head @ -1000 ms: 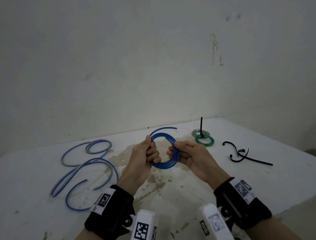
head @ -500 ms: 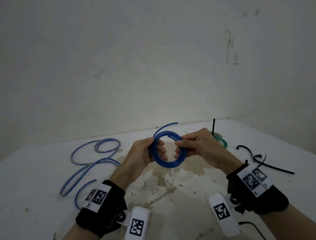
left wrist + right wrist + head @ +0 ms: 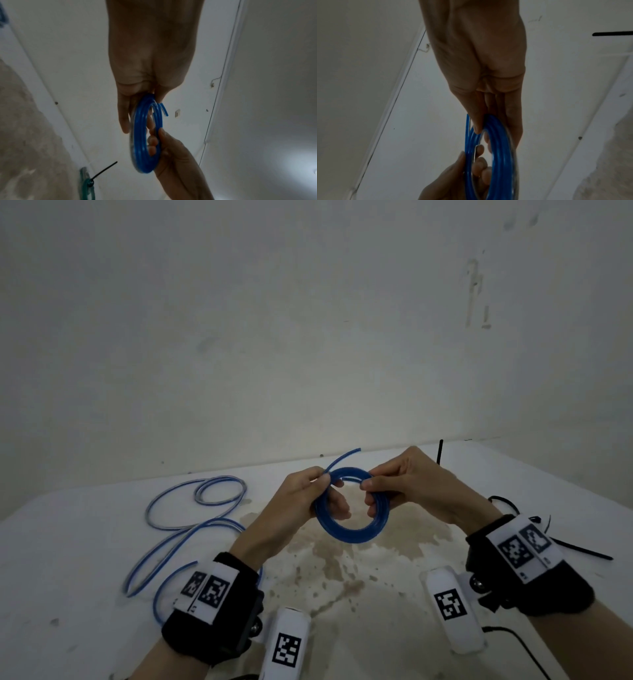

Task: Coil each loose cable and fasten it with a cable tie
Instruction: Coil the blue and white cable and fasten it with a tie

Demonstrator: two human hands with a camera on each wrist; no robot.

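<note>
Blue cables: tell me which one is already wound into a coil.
The blue coil held above the table by the left hand and right hand. The other blue cable lies loose in open loops on the table, left.

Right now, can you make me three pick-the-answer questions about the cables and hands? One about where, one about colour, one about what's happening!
1. Where do the loose cables lie?
A. left side of the table
B. on the floor
C. hanging on the wall

2. What colour is the held coil?
A. red
B. blue
C. yellow

3. Who holds the coil?
A. nobody
B. one hand
C. both hands

Answers: 1 A, they sprawl beside the left hand. 2 B, all views show blue. 3 C, the left and right hand each pinch a side.
</note>
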